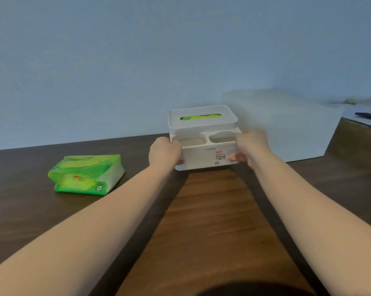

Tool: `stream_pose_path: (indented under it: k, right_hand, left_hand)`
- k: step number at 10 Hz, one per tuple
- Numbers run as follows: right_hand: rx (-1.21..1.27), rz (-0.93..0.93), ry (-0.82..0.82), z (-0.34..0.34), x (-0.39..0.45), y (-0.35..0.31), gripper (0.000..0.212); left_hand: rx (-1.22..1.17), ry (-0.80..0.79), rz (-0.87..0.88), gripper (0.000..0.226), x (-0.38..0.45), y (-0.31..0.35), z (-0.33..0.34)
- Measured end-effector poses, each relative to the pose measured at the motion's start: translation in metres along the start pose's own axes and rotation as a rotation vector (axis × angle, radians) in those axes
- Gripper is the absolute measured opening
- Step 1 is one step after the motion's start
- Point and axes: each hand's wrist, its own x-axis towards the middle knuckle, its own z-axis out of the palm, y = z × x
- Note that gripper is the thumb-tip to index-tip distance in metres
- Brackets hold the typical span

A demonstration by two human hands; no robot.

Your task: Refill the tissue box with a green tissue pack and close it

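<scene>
A white tissue box (203,155) stands on the dark wooden table (212,221) near the wall. Its lid (202,121) is on, and green packaging shows through the slot in the top. Two open compartments lie in front of the lid. My left hand (164,151) grips the box's left side. Its right side is gripped by my right hand (249,147). To the left, a green tissue pack (86,175) lies on the table, apart from both hands.
A large white box (282,124) stands against the wall just right of the tissue box. At the far right a white surface holds a dark pen (369,116). The blue-grey wall rises behind the table.
</scene>
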Motion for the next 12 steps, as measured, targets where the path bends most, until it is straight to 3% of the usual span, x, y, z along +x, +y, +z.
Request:
stream_pose_path:
  k: [4, 7, 8, 10, 12]
  right_hand:
    - [-0.075, 0.002, 0.097, 0.021, 0.072, -0.009, 0.019]
    - [-0.298, -0.197, 0.222, 0.032, 0.08, 0.011, 0.035]
    - [-0.329, -0.269, 0.248, 0.029, 0.07, 0.017, 0.035]
    - [-0.338, -0.356, 0.222, 0.026, 0.063, 0.024, 0.039]
    - [-0.315, -0.292, 0.227, 0.014, 0.053, 0.022, 0.036]
  left_hand:
    - [-0.036, 0.032, -0.057, 0.036, 0.066, 0.006, 0.049]
    - [-0.2, 0.125, 0.059, 0.051, 0.065, -0.007, 0.07]
    - [-0.252, 0.089, 0.146, 0.044, 0.062, -0.024, 0.076]
    - [-0.289, 0.036, 0.099, 0.035, 0.056, -0.024, 0.071]
    - [-0.198, 0.049, -0.043, 0.039, 0.036, -0.025, 0.057]
